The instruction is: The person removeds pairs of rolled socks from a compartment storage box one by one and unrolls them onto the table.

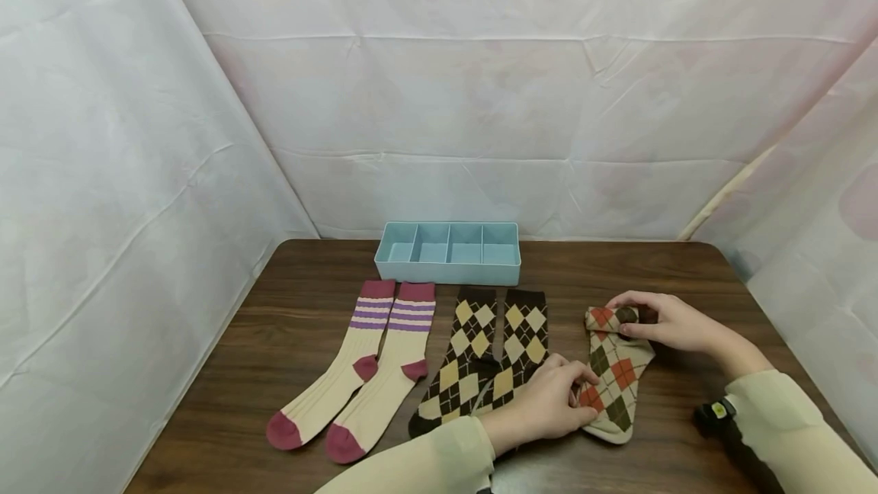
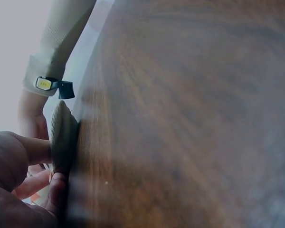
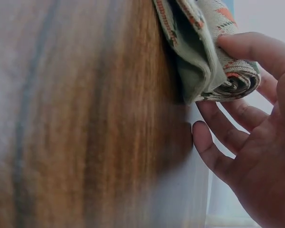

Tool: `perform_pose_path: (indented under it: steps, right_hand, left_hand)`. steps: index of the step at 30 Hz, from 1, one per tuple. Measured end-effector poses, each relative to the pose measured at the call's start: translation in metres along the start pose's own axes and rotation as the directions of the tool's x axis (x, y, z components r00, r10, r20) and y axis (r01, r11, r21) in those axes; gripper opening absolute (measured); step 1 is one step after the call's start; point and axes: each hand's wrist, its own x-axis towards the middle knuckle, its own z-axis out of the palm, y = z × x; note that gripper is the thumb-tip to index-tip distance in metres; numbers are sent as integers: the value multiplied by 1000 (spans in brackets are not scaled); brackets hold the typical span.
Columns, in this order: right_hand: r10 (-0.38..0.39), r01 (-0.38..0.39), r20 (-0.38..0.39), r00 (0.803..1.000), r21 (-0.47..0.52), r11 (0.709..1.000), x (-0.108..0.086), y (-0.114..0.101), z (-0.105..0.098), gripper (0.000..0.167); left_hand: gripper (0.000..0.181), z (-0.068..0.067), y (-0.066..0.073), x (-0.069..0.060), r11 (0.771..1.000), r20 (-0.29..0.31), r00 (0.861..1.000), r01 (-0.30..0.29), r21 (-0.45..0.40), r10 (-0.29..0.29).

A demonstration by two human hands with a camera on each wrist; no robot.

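Observation:
Beige argyle socks (image 1: 615, 383) with red and olive diamonds lie on the right of the table, apparently stacked, their cuff end rolled toward the toes. At the roll (image 3: 240, 78), my right hand (image 1: 675, 322) holds on with the thumb on one side and fingers on the other; the right wrist view shows the spiral of layered fabric. Lower down, my left hand (image 1: 549, 402) pinches the left edge of the socks near the toe (image 2: 62, 137). Its forearm passes over the lower part of a dark brown argyle pair (image 1: 504, 341).
Cream socks (image 1: 373, 364) with purple stripes and maroon toes lie flat at the left. Behind the socks stands a light blue box (image 1: 449, 273) with several compartments. White cloth (image 1: 439, 97) hangs around the dark wooden table (image 1: 226, 402).

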Motion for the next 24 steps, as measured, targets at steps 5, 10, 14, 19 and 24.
perform_pose_path:
  steps: [5,10,14,19,24]
  right_hand:
    - [47,-47,11,999,7,999,2,2,-3,35]
    - [47,-47,10,999,17,999,3,6,-4,35]
    - [20,-20,7,1000,39,999,5,10,-4,33]
    - [3,-4,17,1000,70,998,7,12,-4,31]
    - [30,-30,2,1000,37,999,8,13,-5,31]
  left_hand:
    - [36,0,1,0,1000,-4,1000,3,-14,-3]
    - [37,0,2,0,1000,-6,1000,12,-20,-12]
    - [37,-1,2,0,1000,-4,1000,13,-16,-13]
    - [36,-1,1,0,1000,-1,1000,8,-20,-8]
    - [36,-1,0,0,1000,-5,1000,1,-16,-1]
